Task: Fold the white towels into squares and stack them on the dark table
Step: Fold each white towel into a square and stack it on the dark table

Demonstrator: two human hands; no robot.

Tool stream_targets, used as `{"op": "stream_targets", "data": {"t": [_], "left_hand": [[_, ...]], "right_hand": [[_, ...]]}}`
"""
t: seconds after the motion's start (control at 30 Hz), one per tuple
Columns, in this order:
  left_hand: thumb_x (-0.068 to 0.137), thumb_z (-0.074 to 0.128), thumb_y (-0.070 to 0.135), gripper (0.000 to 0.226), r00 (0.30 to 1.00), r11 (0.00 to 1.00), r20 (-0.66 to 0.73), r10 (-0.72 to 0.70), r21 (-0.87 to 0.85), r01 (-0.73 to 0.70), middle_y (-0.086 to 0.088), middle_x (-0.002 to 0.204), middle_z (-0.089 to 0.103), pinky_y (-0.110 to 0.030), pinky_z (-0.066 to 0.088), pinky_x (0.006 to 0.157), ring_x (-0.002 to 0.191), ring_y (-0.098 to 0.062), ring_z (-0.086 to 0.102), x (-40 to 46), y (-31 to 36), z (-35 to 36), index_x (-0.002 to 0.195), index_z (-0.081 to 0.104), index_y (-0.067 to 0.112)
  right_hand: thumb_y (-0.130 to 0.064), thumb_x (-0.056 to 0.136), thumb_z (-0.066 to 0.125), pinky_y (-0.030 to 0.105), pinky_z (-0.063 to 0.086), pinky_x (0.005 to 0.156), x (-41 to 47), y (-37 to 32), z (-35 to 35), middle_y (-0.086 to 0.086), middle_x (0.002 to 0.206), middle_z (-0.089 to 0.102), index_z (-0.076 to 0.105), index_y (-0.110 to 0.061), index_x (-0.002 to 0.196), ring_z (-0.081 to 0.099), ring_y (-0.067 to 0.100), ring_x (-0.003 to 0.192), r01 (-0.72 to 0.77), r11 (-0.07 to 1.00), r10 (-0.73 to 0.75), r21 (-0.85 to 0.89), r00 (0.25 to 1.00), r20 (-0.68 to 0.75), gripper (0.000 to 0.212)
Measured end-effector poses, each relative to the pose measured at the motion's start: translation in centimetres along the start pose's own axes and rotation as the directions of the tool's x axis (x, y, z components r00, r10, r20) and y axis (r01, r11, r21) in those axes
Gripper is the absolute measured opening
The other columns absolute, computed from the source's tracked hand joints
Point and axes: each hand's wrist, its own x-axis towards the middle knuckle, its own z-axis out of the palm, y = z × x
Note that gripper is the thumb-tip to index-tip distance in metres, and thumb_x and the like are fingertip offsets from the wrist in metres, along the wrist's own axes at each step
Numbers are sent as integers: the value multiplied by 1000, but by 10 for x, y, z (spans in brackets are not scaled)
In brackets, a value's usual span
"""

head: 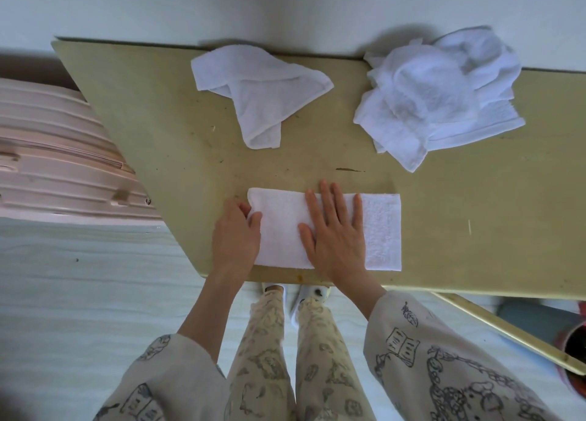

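Observation:
A white towel (382,230), folded into a long rectangle, lies near the front edge of the olive-tan table (152,129). My right hand (336,233) presses flat on its middle, fingers spread straight. My left hand (236,233) grips the towel's left end, thumb on top and fingers curled around the edge. A loosely crumpled white towel (257,94) lies at the back centre. A pile of several rumpled white towels (437,94) sits at the back right.
A pink ribbed suitcase (57,154) stands left of the table. The table's back edge meets a white wall. A dark round object with a red rim (570,341) sits on the floor at the right. My legs and slippers show below the front edge.

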Motion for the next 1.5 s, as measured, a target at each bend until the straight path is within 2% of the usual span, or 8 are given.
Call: {"op": "stream_targets", "data": {"t": [0.13,0.23,0.47,0.6,0.73,0.83,1.0,1.5], "left_hand": [[87,62,20,37,990,969,105,-94,-219,116,-3,98,60,-28,41,76,89,-19,55,6,-7,-9,119,52,6],[85,63,22,24,976,947,192,-101,-282,153,-12,102,67,-34,49,78,87,-24,61,11,-10,-15,103,62,6],[87,61,23,19,990,980,-31,138,-143,-141,3,80,58,-43,52,82,79,-22,57,11,38,-43,102,63,12],[86,62,22,22,965,959,12,261,-120,-258,6,79,58,-41,54,77,78,-22,61,-6,71,-36,105,63,10],[86,62,20,18,935,941,110,336,-88,-327,3,82,60,-44,56,73,76,-23,63,-25,92,4,101,64,11],[87,62,18,15,929,939,135,344,-43,-341,-2,87,64,-38,55,76,77,-19,60,-32,97,40,98,64,9],[89,57,17,17,912,917,194,362,102,-386,-1,95,65,-13,30,64,77,-11,50,-36,96,78,103,62,9],[92,52,16,24,855,840,261,448,204,-503,-6,107,63,-20,36,80,98,-20,57,-42,98,100,113,60,11]], "right_hand": [[-44,93,30,55,11,113,0,-1,1,10,153,27,32,-16,143,22,27,142,0,1000,0,12,1000,-6,58],[-45,93,30,55,10,113,2,-2,1,10,153,27,32,-16,143,21,27,142,-14,1000,14,22,1000,10,58],[-32,92,33,53,27,109,27,-4,-29,20,140,44,51,-6,129,41,35,132,21,969,6,246,994,-109,48],[-11,92,43,35,52,79,6,26,-60,11,105,68,65,-5,107,65,28,91,-176,779,331,602,931,-155,28],[-8,93,46,31,52,79,-15,64,-72,5,88,67,63,-7,107,63,20,80,-509,344,476,789,819,321,23],[-5,94,42,38,56,80,-19,75,-72,4,81,65,61,-2,106,64,24,80,-575,73,436,815,754,492,23],[-3,94,40,37,56,83,-24,79,-63,7,86,65,63,-3,105,64,22,81,-603,-58,414,796,711,569,25],[-2,95,38,33,56,81,-27,86,-59,4,79,66,65,-2,103,65,15,75,-596,-174,385,784,692,611,28]]}}
